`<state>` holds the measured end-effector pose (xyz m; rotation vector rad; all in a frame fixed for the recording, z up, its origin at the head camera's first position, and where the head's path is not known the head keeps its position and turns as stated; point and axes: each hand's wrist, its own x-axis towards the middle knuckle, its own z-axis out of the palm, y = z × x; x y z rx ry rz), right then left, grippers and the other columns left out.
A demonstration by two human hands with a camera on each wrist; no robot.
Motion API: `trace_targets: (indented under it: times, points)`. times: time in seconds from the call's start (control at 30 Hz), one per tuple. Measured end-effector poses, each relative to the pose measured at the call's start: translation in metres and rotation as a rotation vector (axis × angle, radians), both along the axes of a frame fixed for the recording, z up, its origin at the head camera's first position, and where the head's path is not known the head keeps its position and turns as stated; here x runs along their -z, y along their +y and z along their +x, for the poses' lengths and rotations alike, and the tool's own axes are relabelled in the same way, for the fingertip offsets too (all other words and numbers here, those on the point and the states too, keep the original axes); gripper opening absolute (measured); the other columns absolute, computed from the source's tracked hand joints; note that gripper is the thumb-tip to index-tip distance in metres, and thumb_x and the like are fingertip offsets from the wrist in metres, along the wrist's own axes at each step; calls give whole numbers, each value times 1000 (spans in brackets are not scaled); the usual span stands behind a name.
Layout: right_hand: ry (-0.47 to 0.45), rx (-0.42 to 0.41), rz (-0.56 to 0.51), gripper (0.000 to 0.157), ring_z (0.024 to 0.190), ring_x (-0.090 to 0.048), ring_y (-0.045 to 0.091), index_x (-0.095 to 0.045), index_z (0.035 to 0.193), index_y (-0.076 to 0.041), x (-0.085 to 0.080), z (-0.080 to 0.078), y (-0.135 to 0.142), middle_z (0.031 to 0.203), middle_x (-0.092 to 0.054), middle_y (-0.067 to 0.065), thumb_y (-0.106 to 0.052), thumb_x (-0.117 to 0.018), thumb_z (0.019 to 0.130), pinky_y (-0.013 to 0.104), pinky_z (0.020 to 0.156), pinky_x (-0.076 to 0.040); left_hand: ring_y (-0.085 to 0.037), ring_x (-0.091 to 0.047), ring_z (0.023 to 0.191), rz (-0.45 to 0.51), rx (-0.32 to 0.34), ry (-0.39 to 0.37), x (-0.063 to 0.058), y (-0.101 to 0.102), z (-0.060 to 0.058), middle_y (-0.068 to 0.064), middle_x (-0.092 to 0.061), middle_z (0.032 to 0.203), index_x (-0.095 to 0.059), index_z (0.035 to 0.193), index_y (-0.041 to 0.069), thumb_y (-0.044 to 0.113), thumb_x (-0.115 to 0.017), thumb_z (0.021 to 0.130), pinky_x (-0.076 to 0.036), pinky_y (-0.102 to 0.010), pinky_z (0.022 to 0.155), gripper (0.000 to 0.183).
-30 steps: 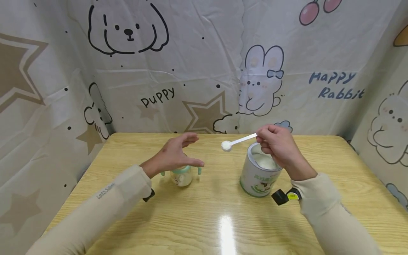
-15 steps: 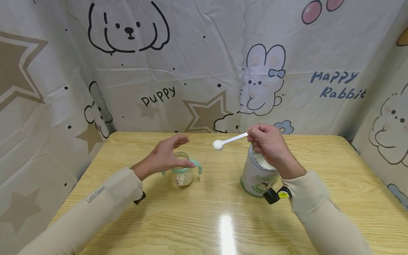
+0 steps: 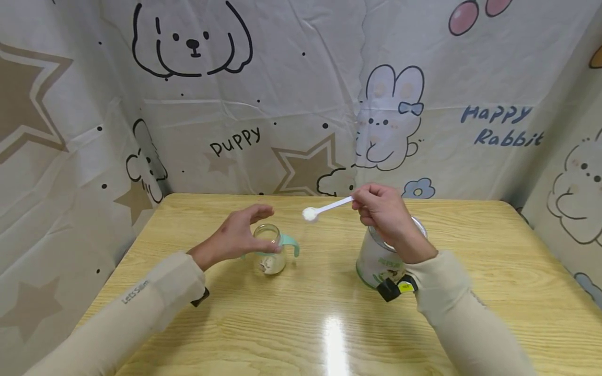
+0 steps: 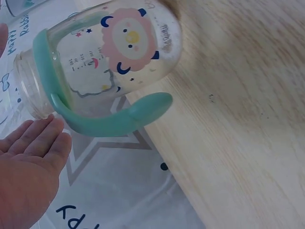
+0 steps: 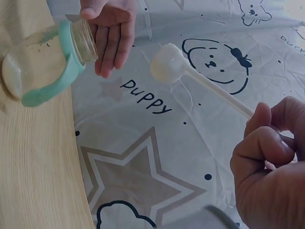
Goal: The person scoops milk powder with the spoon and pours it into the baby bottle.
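My right hand (image 3: 383, 214) pinches the handle of a white measuring scoop (image 3: 329, 207), its bowl heaped with white powder. The scoop hangs above the table between the can and the bottle. A clear baby bottle (image 4: 86, 57) with mint-green handles (image 4: 114, 121) stands uncapped on the table, with some pale contents low inside. Around its neck my left hand (image 3: 237, 232) is held with fingers and thumb spread apart; whether it touches the glass I cannot tell. An open white powder can (image 3: 376, 263) stands below my right hand, which partly hides its mouth.
The light wooden table (image 3: 301, 324) ends at the back against a cartoon-printed cloth (image 3: 301, 78), which also hangs along the left and right sides.
My right hand has carried the filled scoop left, away from over the can and nearer to the bottle. My left hand has shifted slightly left, uncovering more of the bottle's mouth.
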<state>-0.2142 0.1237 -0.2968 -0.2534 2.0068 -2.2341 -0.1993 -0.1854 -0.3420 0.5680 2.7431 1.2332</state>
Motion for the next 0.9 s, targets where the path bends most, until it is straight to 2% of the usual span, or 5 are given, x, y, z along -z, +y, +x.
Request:
trace_targets:
  times: [0.43, 0.63, 0.9]
  points:
    - [-18, -20, -35, 26, 50, -35, 5, -62, 75, -8, 1, 0, -22, 68, -58, 1, 2, -52, 96, 15, 43, -28, -37, -50, 132, 3, -10, -22, 11, -5, 3, -15, -57, 138, -48, 143, 1, 26, -94, 70, -41, -54, 109, 89]
    - [-23, -24, -24, 24, 51, -35, 6, -60, 75, -7, 5, -1, -32, 68, -57, 1, 2, -51, 96, 16, 45, -27, -37, -54, 128, -16, -22, 3, 17, -5, 4, -16, -59, 134, -51, 139, 0, 25, -94, 70, -46, -52, 105, 85]
    - [-21, -46, -24, 20, 51, -33, 5, -60, 78, -6, 9, -2, -46, 69, -58, 2, 2, -51, 94, 16, 45, -27, -37, -56, 125, -18, -33, -5, 17, -7, 4, -17, -61, 131, -52, 139, -1, 24, -93, 70, -46, -52, 104, 84]
